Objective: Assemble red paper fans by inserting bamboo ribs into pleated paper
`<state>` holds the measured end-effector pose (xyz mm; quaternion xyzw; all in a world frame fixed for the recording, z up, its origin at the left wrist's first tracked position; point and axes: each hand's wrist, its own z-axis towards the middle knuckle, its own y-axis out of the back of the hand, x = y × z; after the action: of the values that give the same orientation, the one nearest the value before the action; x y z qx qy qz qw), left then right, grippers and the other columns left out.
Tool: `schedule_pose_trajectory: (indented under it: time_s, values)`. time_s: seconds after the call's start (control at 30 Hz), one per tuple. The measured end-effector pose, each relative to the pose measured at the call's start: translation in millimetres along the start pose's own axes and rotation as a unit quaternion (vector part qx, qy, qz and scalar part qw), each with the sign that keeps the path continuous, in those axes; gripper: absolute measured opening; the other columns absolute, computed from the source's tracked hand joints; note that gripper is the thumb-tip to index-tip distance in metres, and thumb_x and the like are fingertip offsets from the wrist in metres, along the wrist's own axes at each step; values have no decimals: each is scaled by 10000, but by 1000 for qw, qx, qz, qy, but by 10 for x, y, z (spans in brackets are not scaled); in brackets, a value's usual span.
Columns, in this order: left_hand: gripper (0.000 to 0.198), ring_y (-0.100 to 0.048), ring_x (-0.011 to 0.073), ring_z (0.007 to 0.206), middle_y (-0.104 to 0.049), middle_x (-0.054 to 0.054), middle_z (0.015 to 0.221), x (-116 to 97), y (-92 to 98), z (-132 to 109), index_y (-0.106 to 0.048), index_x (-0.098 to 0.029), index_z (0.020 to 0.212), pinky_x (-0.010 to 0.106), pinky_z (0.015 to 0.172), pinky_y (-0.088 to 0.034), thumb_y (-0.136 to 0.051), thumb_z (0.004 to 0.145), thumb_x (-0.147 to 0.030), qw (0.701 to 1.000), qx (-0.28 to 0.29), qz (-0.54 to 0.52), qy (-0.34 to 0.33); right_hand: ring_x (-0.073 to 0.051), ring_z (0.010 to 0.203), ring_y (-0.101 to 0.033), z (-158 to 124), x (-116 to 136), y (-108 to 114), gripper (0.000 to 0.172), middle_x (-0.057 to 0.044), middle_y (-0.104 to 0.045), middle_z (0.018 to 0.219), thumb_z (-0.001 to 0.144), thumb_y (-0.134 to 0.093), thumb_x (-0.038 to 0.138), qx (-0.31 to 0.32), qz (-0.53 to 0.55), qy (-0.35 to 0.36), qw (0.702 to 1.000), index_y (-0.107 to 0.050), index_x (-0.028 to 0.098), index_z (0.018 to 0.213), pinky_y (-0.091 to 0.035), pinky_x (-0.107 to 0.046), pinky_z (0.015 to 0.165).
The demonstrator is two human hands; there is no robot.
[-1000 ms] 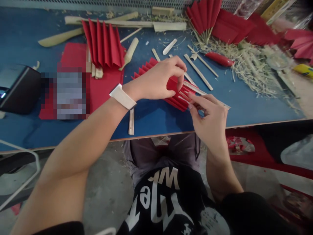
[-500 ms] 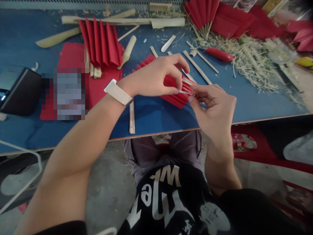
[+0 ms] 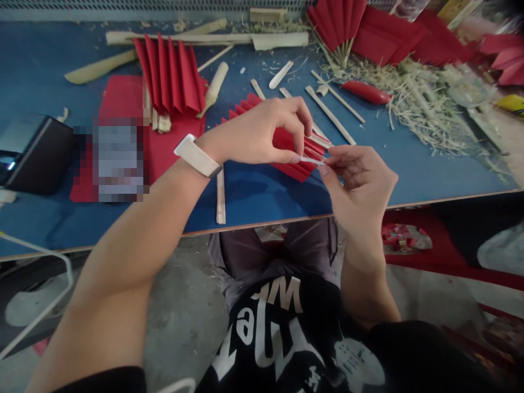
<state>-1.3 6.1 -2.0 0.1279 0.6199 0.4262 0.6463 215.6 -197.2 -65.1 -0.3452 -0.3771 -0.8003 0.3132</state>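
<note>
A thin white strip (image 3: pixel 312 161) is stretched between my two hands. My left hand (image 3: pixel 274 131) pinches its left end between thumb and a fingertip. At the other end, my right hand (image 3: pixel 356 174) holds it with thumb and forefinger, the remaining fingers curled in. Beneath the hands lies a pleated red paper (image 3: pixel 290 170), partly hidden by my left hand and wrist. Pale wooden slats (image 3: pixel 321 141) show at its right end, close to my right fingertips. I cannot make out what the strip is made of.
More slats (image 3: pixel 329 114) and a red-handled tool (image 3: pixel 366 92) lie beyond my hands. On the left are another pleated red paper (image 3: pixel 170 76), a knife (image 3: pixel 100 66) and a black box (image 3: pixel 45 155). Shavings (image 3: pixel 429 114) cover the right side. The table's front edge (image 3: pixel 262 228) is close to my lap.
My right hand has shifted slightly right and down, away from the left, so more of the white strip shows between them. My left hand stays almost in place, still pinching.
</note>
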Motion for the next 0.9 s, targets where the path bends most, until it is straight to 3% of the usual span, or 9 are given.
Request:
schedule_pose_trajectory:
  time_s: [0.17,0.27,0.43,0.57,0.67,0.73,0.9]
  values:
    - [240,-862,400,1481,-873,85,1623,0,-5,-11,-991,-357,1042,627,1419,-645,-916,1021,-584,1000,4,-12,-5,-283,920,-828,2,14,19,95,-87,-838,1195,1140,-884,393,-17,2,24,1000,-894,348,1223,-792,-531,862]
    - [250,-856,410,1487,-883,94,1603,-15,-7,-24,-1004,-366,1074,627,1421,-648,-937,1013,-599,1000,3,-12,8,-295,919,-820,-12,15,15,60,-76,-825,1096,1192,-823,364,3,5,26,1000,-873,334,1181,-772,-545,872]
    - [270,-854,388,1473,-920,89,1474,-103,2,-34,-1025,-368,1211,589,1406,-652,-910,1037,-540,999,0,30,37,-309,874,-799,-54,-12,-34,94,-75,-799,1015,1160,-787,324,-16,-21,25,999,-814,334,1070,-728,-534,781]
    - [329,-906,349,1307,-945,83,1338,-168,-14,-30,-979,-338,1371,553,1248,-708,-814,1122,-477,998,-6,49,37,-305,838,-791,-85,-42,-74,101,-73,-783,969,1145,-757,330,-51,-44,23,997,-786,339,1049,-713,-518,730]
    - [440,-920,349,1185,-961,71,1179,-159,-21,-38,-891,-324,1510,562,1194,-715,-826,1095,-456,996,-31,60,54,-292,835,-782,-105,-45,-87,107,-79,-779,1008,1166,-741,330,-63,-45,26,997,-765,339,1062,-702,-491,704]
    - [440,-925,363,1176,-963,74,1150,-147,-5,-46,-884,-315,1462,585,1198,-716,-844,1041,-435,996,-30,62,61,-275,810,-746,-114,-18,-99,104,-73,-771,1014,1147,-764,296,-58,-47,31,997,-764,336,1051,-666,-473,683]
    - [134,-893,405,1340,-950,85,1337,-162,57,-34,-909,-361,1005,660,1311,-693,-815,939,-430,997,-12,70,27,-263,794,-668,-110,93,-145,96,-62,-791,1024,1115,-809,294,-53,-92,39,994,-777,333,1033,-641,-494,712]
